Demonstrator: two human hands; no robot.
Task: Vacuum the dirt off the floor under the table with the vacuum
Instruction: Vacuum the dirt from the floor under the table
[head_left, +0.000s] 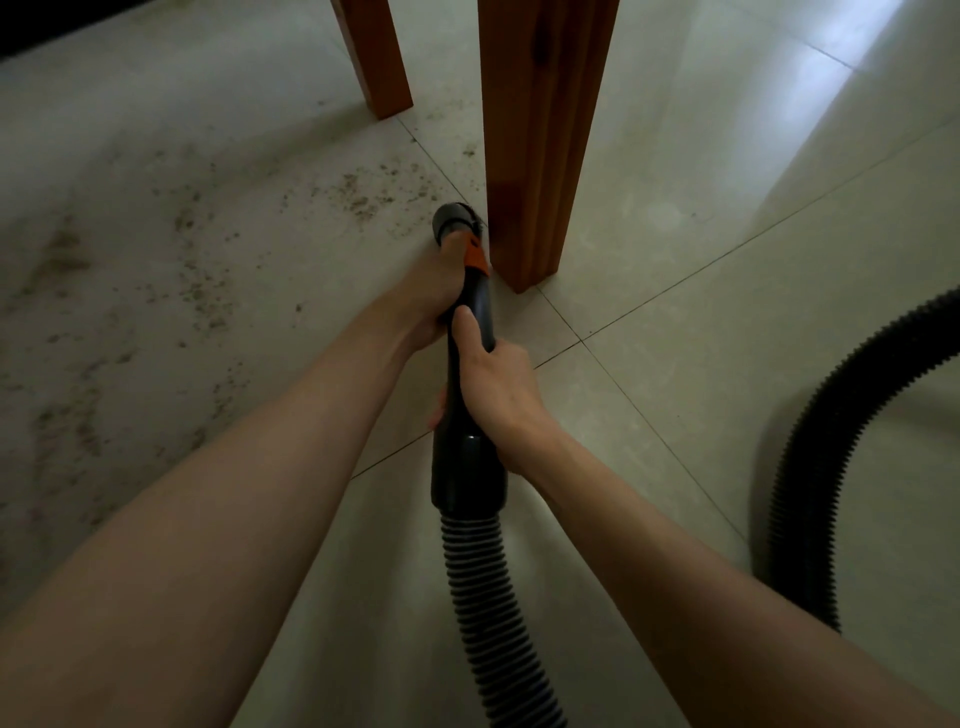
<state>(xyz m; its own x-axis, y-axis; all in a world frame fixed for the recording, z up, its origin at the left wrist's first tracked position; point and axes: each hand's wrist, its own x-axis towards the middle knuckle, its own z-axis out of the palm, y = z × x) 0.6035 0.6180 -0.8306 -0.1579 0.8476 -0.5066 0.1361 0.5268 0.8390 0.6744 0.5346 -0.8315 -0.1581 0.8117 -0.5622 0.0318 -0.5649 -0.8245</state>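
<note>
Both hands clamp the wand (470, 332), head view: the left hand (434, 296) grips far forward by the orange collar, likely to steer the nozzle (453, 221), while the right hand (493, 384) wraps the rear, probably to push. The nozzle sits low just beside the near table leg (540, 140), at the edge of the dirt (358, 200) scattered leftward over the floor (727, 364). The hose (810, 493) loops off right, slack, so it seems free to follow
</note>
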